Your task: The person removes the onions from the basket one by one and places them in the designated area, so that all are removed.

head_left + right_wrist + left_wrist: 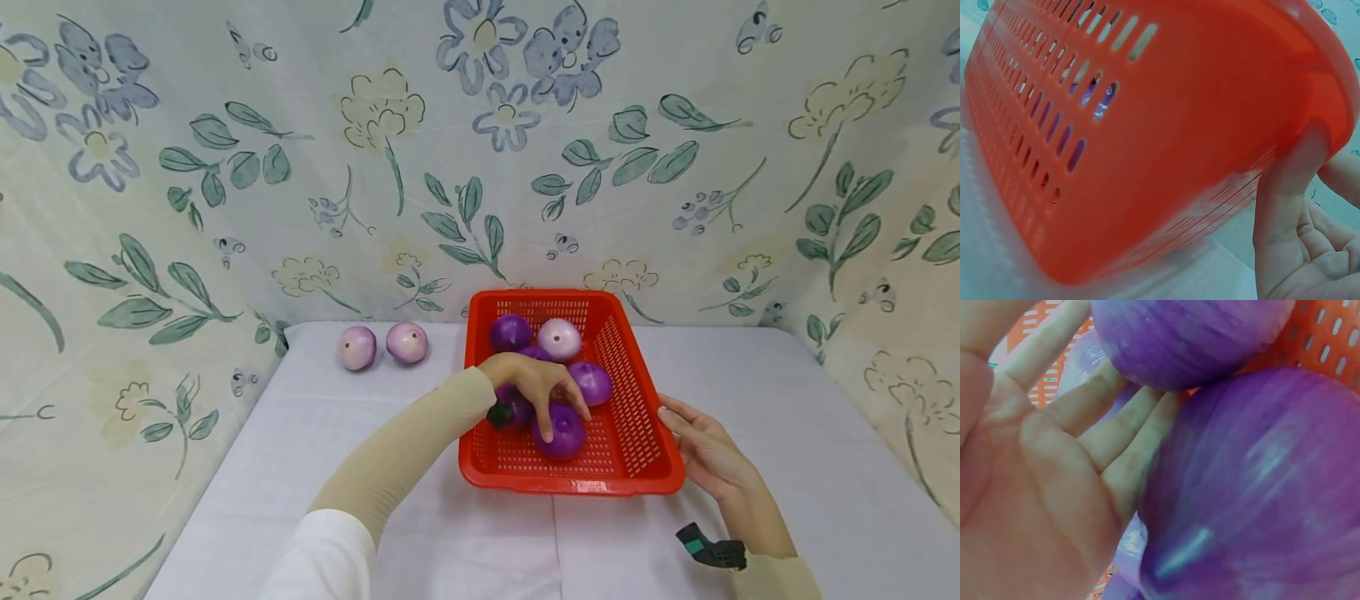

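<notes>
A red plastic basket (573,485) with slotted walls holds several purple onions (512,332) and a paler onion (559,339). My left hand (536,385) reaches into it from the left, fingers spread and pointing down over the front onion (564,425). From the left wrist, the palm (1035,487) looks bare; the fingers extend behind one onion (1191,337), while a larger-looking onion (1260,487) sits close to the camera. At the basket's right side, my right hand (708,450) pinches the rim; its fingers (1291,187) press against the outer wall below the lip.
Two pale purple onions, one (357,347) beside the other (407,342), lie on the white-covered table (360,433) left of the basket. Behind the table hangs a flowered cloth (480,208), close to the basket's far rim.
</notes>
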Demonstrator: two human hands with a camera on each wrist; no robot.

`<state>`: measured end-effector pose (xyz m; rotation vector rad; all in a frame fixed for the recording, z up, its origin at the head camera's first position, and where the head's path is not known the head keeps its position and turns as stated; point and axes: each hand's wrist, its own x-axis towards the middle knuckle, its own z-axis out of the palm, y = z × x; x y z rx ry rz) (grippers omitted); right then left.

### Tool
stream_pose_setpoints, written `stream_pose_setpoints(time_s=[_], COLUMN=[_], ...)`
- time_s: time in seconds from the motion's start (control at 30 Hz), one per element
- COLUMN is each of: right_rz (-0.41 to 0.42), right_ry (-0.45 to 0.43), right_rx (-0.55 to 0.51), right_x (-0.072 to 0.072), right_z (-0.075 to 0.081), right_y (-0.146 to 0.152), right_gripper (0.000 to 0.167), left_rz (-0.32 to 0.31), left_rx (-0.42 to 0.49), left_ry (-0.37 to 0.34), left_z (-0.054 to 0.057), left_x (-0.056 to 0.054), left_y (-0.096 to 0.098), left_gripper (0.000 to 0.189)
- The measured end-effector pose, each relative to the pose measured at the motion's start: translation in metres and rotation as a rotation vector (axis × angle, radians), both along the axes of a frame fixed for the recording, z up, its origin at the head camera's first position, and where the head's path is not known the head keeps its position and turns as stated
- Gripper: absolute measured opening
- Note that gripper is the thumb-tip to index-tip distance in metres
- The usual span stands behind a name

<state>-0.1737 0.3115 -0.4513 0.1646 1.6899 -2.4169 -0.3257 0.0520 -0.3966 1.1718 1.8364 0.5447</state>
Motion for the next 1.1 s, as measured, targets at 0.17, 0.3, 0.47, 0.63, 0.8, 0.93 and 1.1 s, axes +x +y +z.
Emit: stream_pose_setpoints(time_s=[0.17, 0.3, 0.47, 0.63, 0.8, 0.93, 1.1], right_rz=[0.003, -0.001, 0.000, 0.003, -0.001, 0.019, 0.041], right_ry=[0.000, -0.005, -0.009, -0.007, -0.009, 0.012, 0.034], right_rx=[-0.008, -0.007, -0.014, -0.016, -0.013, -0.024, -0.034], right_x=[0.000, 0.001, 0.001, 0.001, -0.001, -0.001, -0.001], right_z=[0.000, 0.000, 0.001, 0.002, 0.000, -0.001, -0.003], right_y=[0.000, -0.001, -0.002, -0.001, 0.000, 0.001, 0.001], right_gripper=[0.020, 0.020, 0.020, 0.020, 0.020, 0.023, 0.024], left_rz=[-0.010, -0.003, -0.004, -0.010, -0.015, 0.020, 0.072], left_rx=[-0.001, 0.012, 0.035, 0.056, 0.105, 0.150, 0.233], left_ry=[0.016, 0.018, 0.021, 0.057, 0.075, 0.052, 0.027], left_z=[0.001, -0.001, -0.002, 0.002, 0.008, 0.014, 0.022], left_x=[0.002, 0.003, 0.005, 0.009, 0.010, 0.011, 0.013], left_y=[0.000, 0.001, 0.002, 0.001, -0.003, -0.007, -0.017], left_gripper=[0.057, 0.056, 0.055, 0.055, 0.057, 0.058, 0.057])
